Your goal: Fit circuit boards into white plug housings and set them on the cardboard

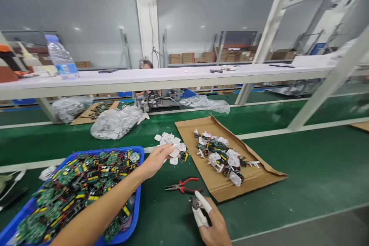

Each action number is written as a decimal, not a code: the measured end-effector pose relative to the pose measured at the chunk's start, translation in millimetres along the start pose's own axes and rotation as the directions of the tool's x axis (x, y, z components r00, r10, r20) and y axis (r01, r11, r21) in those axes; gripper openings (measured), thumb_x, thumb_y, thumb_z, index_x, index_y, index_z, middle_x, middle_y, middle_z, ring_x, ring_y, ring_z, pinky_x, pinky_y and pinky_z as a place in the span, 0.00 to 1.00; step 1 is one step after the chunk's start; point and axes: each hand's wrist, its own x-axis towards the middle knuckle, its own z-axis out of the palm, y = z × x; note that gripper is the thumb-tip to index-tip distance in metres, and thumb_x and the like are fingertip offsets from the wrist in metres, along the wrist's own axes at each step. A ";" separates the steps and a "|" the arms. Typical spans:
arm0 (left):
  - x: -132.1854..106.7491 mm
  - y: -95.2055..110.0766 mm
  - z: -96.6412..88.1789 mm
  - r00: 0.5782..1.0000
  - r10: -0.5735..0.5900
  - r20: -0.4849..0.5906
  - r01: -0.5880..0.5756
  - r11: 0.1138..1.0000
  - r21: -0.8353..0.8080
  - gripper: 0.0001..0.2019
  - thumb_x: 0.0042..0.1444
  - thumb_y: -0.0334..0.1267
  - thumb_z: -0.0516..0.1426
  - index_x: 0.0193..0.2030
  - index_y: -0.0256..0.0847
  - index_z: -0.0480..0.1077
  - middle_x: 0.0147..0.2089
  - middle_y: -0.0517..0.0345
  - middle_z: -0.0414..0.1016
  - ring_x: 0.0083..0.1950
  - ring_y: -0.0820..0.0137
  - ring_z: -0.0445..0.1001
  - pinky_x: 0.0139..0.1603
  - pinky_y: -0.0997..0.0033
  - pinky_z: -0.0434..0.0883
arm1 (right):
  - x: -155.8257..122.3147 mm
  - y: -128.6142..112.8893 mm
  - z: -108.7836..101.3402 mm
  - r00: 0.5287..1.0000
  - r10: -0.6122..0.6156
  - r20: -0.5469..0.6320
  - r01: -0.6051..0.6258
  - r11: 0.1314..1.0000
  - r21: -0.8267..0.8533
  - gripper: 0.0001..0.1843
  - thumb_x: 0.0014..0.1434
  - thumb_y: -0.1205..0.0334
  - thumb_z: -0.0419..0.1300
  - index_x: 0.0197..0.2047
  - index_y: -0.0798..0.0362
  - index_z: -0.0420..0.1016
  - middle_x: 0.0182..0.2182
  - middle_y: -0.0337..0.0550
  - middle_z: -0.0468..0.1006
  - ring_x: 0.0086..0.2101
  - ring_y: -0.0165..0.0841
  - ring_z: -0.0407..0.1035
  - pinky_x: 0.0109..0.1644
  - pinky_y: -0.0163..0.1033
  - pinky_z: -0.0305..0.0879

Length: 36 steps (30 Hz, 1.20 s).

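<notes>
Plastic shells [168, 138] sit at one o'clock from the left hand [156, 161], which pinches one. Right hand [215, 228] clasps a small component [196, 203].

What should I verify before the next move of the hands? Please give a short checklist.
1. Left hand reaches the white pieces on the mat: ok.
2. Its grip on one piece: cannot tell.
3. Right hand pinches a small dark part: ok.
4. Finger cots on the right hand: ok.
5. Pliers lie free on the mat, touching neither hand: ok.
</notes>
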 end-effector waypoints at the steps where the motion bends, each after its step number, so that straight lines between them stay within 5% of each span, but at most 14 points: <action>1: -14.3 3.2 -5.1 0.999 -0.005 -0.033 0.003 0.997 -0.072 0.23 0.61 0.58 0.56 0.38 0.37 0.77 0.44 0.48 0.80 0.48 0.60 0.76 0.52 0.62 0.72 | 4.7 -4.8 2.6 0.998 0.055 -0.009 -0.054 0.998 0.042 0.24 0.67 0.65 0.54 0.65 0.51 0.68 0.42 0.50 0.81 0.39 0.37 0.78 0.44 0.40 0.79; 4: -55.0 5.1 -13.4 0.983 -0.102 -0.151 0.042 0.932 -0.360 0.22 0.58 0.59 0.61 0.39 0.37 0.74 0.40 0.50 0.78 0.41 0.64 0.77 0.44 0.65 0.74 | 26.5 -27.5 11.3 0.976 0.213 0.042 -0.217 0.963 0.159 0.20 0.68 0.58 0.57 0.61 0.51 0.73 0.40 0.47 0.82 0.39 0.36 0.79 0.44 0.37 0.79; 7: -89.5 0.8 -16.9 0.952 -0.207 -0.223 0.069 0.861 -0.504 0.23 0.56 0.60 0.63 0.38 0.39 0.69 0.32 0.58 0.74 0.30 0.70 0.76 0.32 0.70 0.74 | 56.2 -55.2 20.5 0.975 0.204 0.091 -0.220 0.948 0.231 0.19 0.67 0.57 0.58 0.60 0.49 0.74 0.42 0.46 0.82 0.39 0.35 0.79 0.41 0.35 0.79; 11: -125.6 -1.8 -24.9 0.938 -0.208 -0.278 0.075 0.903 -0.422 0.25 0.57 0.63 0.61 0.39 0.40 0.67 0.29 0.62 0.72 0.19 0.74 0.70 0.19 0.75 0.66 | 90.9 -82.4 31.9 0.989 -0.064 0.131 0.041 0.984 0.171 0.21 0.66 0.65 0.57 0.62 0.48 0.70 0.43 0.47 0.79 0.38 0.34 0.75 0.37 0.36 0.74; 15: -151.1 -0.6 -34.7 0.920 -0.184 -0.347 0.097 0.962 -0.254 0.24 0.59 0.62 0.58 0.42 0.39 0.67 0.35 0.59 0.76 0.18 0.75 0.72 0.20 0.74 0.64 | 109.3 -96.8 40.1 0.934 -0.318 0.164 0.337 0.936 -0.103 0.17 0.63 0.70 0.56 0.54 0.51 0.74 0.38 0.48 0.76 0.36 0.38 0.69 0.37 0.43 0.66; 22: -170.6 -2.4 -41.9 0.901 -0.164 -0.402 0.130 0.985 -0.111 0.22 0.64 0.60 0.55 0.35 0.41 0.65 0.29 0.55 0.79 0.34 0.65 0.79 0.39 0.69 0.70 | 121.0 -109.2 44.9 0.837 -0.449 0.313 0.538 0.779 -0.322 0.13 0.61 0.71 0.56 0.45 0.50 0.77 0.42 0.51 0.76 0.43 0.42 0.67 0.50 0.51 0.64; 28: -172.5 -10.4 -45.7 0.929 -0.204 -0.308 0.156 0.973 -0.171 0.21 0.64 0.59 0.55 0.38 0.41 0.66 0.31 0.61 0.75 0.24 0.72 0.73 0.30 0.71 0.68 | 121.9 -108.6 46.8 0.798 -0.483 0.360 0.593 0.734 -0.331 0.10 0.60 0.71 0.56 0.39 0.51 0.76 0.42 0.51 0.76 0.44 0.42 0.67 0.48 0.50 0.65; 36: -181.8 -18.9 -48.2 0.920 -0.178 -0.350 0.169 0.984 -0.055 0.18 0.67 0.53 0.55 0.52 0.41 0.71 0.38 0.58 0.75 0.35 0.69 0.71 0.37 0.72 0.67 | 119.5 -114.1 44.8 0.798 -0.476 0.369 0.590 0.740 -0.323 0.09 0.59 0.71 0.57 0.28 0.51 0.71 0.43 0.55 0.74 0.44 0.43 0.66 0.47 0.51 0.64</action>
